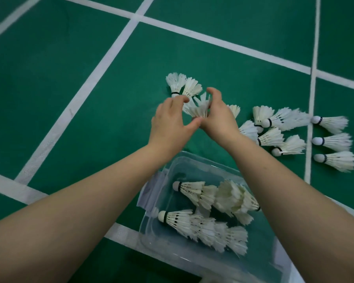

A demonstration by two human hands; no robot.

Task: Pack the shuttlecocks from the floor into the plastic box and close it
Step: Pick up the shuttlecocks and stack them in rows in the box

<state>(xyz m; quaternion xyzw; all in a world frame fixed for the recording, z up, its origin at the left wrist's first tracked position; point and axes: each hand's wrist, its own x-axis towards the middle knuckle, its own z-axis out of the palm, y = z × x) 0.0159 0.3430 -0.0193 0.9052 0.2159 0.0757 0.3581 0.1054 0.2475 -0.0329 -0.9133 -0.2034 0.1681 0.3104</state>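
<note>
White feather shuttlecocks lie on the green court floor. My left hand [171, 121] and my right hand [218, 117] meet above the floor, both closing around a small bunch of shuttlecocks [199, 108] held between them. Two more shuttlecocks [181, 84] lie just beyond my hands. A larger scatter of shuttlecocks [290, 129] lies to the right. The clear plastic box [151, 227] stands open below my forearms, and several shuttlecocks [208, 213] lie inside it in nested rows.
White court lines [102, 66] cross the green floor. One vertical court line [312, 99] runs through the right scatter. The box's side latch [151, 190] sticks out on its left. No lid is in view.
</note>
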